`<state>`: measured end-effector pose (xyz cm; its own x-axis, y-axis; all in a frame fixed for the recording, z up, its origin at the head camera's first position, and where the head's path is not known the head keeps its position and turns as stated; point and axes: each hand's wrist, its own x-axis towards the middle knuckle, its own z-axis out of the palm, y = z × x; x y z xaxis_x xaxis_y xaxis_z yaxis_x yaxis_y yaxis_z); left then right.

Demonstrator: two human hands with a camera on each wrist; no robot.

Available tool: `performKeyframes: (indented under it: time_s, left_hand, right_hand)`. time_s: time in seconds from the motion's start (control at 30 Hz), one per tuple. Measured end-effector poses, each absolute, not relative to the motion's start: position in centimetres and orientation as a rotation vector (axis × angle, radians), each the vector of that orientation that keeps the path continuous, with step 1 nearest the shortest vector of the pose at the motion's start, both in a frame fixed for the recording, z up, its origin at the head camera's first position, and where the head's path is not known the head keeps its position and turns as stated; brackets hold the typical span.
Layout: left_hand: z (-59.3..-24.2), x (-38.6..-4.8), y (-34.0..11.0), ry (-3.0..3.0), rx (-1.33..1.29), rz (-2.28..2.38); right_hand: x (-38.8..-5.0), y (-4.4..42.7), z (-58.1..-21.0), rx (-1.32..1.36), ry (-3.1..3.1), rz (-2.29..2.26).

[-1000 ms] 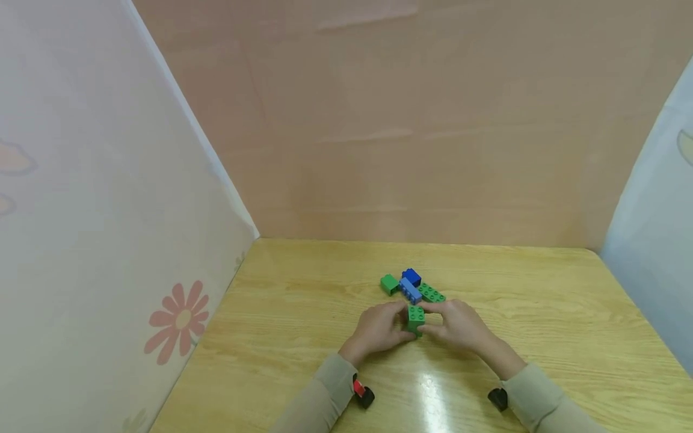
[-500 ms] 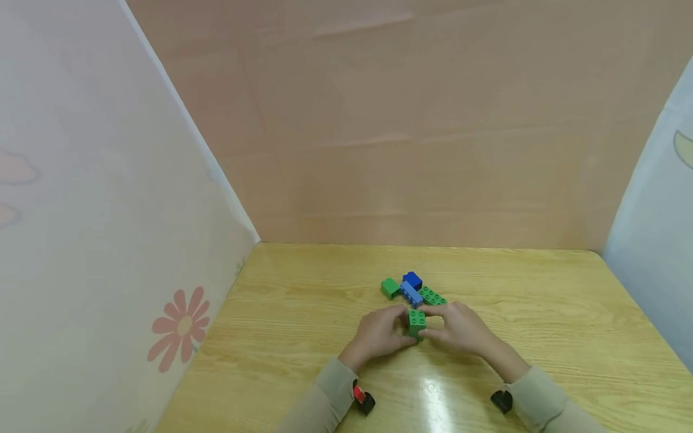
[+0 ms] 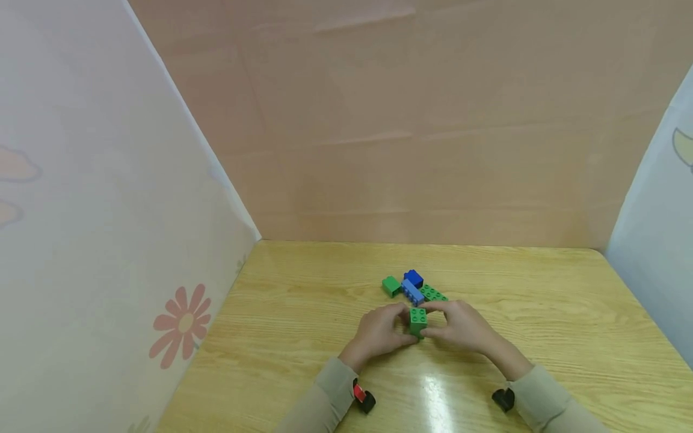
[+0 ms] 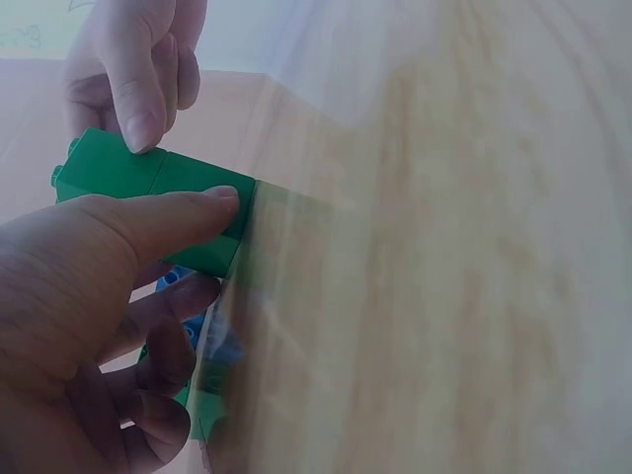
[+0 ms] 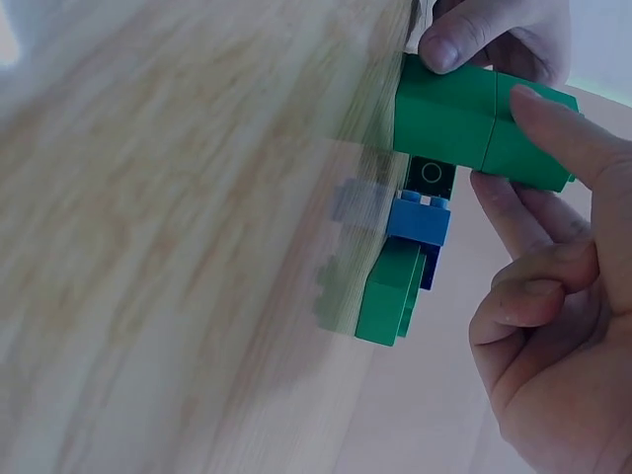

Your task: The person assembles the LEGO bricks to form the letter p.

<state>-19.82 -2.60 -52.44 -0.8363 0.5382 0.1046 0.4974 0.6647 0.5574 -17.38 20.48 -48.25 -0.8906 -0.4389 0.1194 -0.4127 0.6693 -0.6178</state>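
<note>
Two green toy building bricks stand stacked on the table in the head view, the upper brick (image 3: pixel 418 315) showing its studs. With thumb and fingers my left hand (image 3: pixel 376 332) pinches the lower brick (image 4: pixel 202 212) from the left, down at the tabletop. My right hand (image 3: pixel 464 328) pinches the upper brick from the right, its thumb on the near face in the right wrist view. A thin seam line shows between the two bricks, and their sides line up. The far faces of the stack are hidden.
Just beyond the stack lie a light blue brick (image 3: pixel 412 291), a dark blue brick (image 3: pixel 414 278), a small green brick (image 3: pixel 391 286) and a longer green brick (image 3: pixel 434 293). They sit close together on the wooden table (image 3: pixel 303 282). Pale walls rise behind and at both sides.
</note>
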Motion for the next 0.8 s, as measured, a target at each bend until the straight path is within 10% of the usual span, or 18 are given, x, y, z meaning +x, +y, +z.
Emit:
performKeyframes:
  time_s: [0.8]
  left_hand:
    - [-51.8,-20.1,-3.3,2.719,0.852,1.090]
  right_hand:
    - [-18.7,22.8,-48.9,-0.609,2.900,-1.078]
